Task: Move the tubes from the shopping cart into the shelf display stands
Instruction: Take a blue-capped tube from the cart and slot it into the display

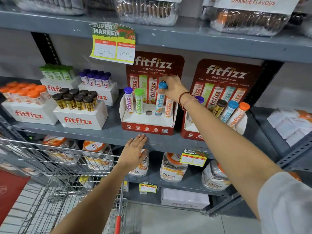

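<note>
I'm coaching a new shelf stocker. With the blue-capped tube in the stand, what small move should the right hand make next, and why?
Probably let go of the blue-capped tube and draw back. Its base already sits in its hole in the stand, while the right hand grips the cap. One middle hole is empty, so another tube is needed.

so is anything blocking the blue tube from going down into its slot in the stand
Nothing visible does. The right hand grips the blue tube by its cap, its base already in the stand's fourth hole, between an empty hole and the orange tube.
</note>
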{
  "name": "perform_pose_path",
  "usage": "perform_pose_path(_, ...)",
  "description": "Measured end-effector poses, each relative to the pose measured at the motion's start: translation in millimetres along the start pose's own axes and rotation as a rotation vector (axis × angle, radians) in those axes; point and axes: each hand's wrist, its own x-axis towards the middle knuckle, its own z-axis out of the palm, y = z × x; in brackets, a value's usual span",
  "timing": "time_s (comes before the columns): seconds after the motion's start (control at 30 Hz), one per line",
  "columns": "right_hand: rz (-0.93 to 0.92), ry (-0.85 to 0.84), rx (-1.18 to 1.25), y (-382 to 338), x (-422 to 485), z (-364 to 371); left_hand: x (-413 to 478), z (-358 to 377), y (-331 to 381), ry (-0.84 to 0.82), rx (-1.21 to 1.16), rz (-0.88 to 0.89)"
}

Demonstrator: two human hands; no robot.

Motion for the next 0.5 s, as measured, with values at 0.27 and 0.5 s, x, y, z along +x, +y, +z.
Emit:
perform_pose_path(0.27,0.005,0.009,-0.106,-3.1,5.2,8.6,-0.1,2.5,-0.9,0.025,-0.007,-0.005)
perform_pose_path(0.5,-0.010,0.007,-0.102,4.5,-0.4,7.2,-1.0,6.3,-1.7,0.050,-0.016,-0.001)
